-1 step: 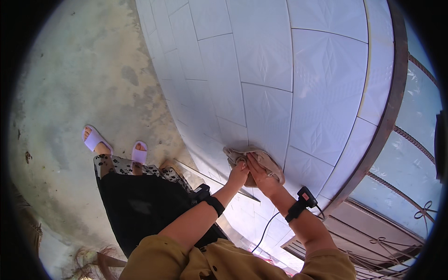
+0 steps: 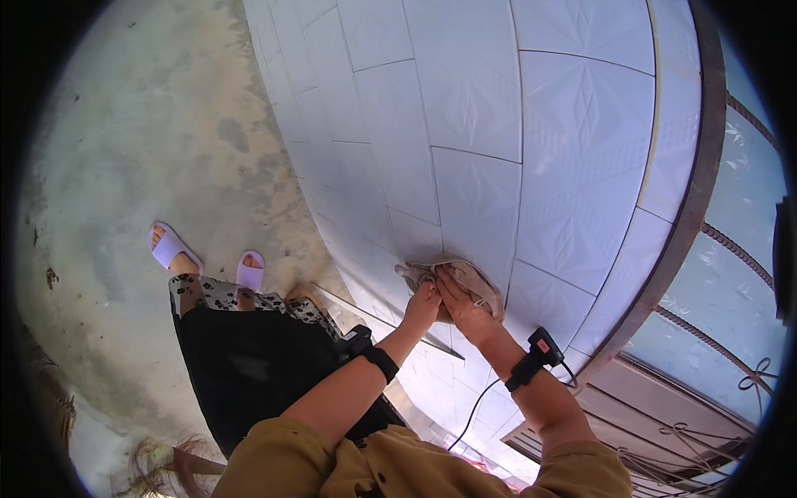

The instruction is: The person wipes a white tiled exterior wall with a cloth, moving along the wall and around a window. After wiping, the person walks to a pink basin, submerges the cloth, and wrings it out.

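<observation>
A greyish-beige cloth [image 2: 477, 286] lies bunched against the pale tiled wall [image 2: 473, 199]. On top of it my right hand [image 2: 465, 305] presses with its fingers stretched out and the palm toward the wall. Close beside it, my left hand [image 2: 422, 304] has its fingers curled in at the cloth's near left part and grips it there. The fingertips of both hands almost meet. Some of the left fingers are hidden, and the cloth's lower part is covered by the hands.
A brown metal frame [image 2: 677, 249] with twisted bars edges the wall on the right. To the left is a stained concrete floor [image 2: 158, 124], with my feet in lilac slippers [image 2: 170, 246]. A black cable [image 2: 473, 412] hangs from the device on my right wrist [image 2: 544, 347].
Both hands and the cloth have shifted very slightly up along the wall. The cloth's upper edge is bunched differently around my right fingertips.
</observation>
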{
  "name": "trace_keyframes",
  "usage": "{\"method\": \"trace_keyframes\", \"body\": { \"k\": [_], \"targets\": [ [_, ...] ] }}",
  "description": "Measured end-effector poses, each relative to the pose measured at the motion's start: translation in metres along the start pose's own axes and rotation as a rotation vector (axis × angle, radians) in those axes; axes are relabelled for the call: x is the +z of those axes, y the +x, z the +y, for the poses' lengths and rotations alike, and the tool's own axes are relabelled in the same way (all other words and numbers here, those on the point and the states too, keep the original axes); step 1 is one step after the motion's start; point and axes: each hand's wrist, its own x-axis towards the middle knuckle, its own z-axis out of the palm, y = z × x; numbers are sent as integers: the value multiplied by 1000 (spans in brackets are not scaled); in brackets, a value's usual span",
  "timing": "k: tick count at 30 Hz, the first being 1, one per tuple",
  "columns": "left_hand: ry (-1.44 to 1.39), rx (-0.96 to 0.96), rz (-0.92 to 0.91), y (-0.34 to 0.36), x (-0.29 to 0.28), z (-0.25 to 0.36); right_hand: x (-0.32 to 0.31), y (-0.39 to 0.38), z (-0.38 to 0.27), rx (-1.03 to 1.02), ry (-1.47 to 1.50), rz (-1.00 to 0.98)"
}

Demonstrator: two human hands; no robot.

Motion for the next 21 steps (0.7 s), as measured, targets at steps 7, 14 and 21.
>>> {"method": "trace_keyframes", "body": {
  "k": [7,14,21],
  "targets": [
    [263,128,-154,-48,18,12,-30,-37,-3,291,524,241],
    [23,130,-65,36,-27,-9,53,37,-18,272,598,139],
    [309,-355,-17,35,-165,-72,151,100,-126,527,1235,-399]
  ]
}}
